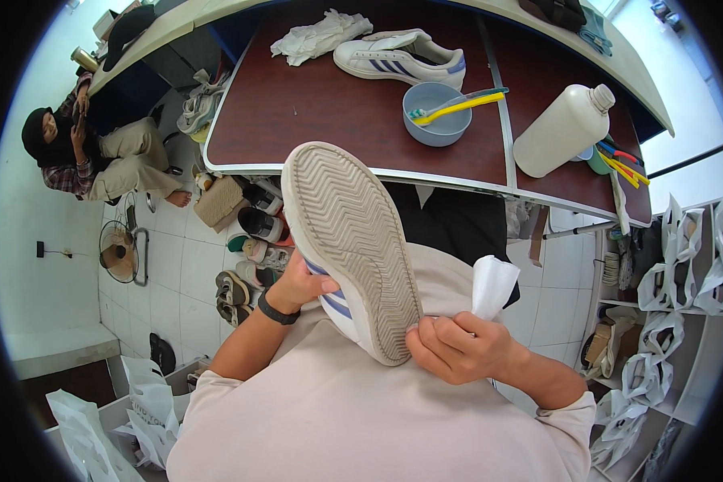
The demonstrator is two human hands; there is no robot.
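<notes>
A white sneaker [349,241] with blue side stripes is tilted up in front of me, its beige zigzag-patterned sole facing me and its toe pointing away. My left hand [301,283] grips it by the striped side, thumb over the upper. At the heel end, the curled fingers of my right hand [458,345] touch the sole's edge and clasp a white wipe [494,285] that sticks up from the fist. Across the table lies a matching sneaker [398,60] on its side, beside a crumpled white wipe [321,38].
On the dark red table [321,120] stand a blue-grey bowl [438,128] with a yellow-handled brush [466,106] across it and a large white bottle [558,132]. Several shoes cover the floor at left. Another person [80,153] sits there. Shelves [695,321] with bagged items line the right.
</notes>
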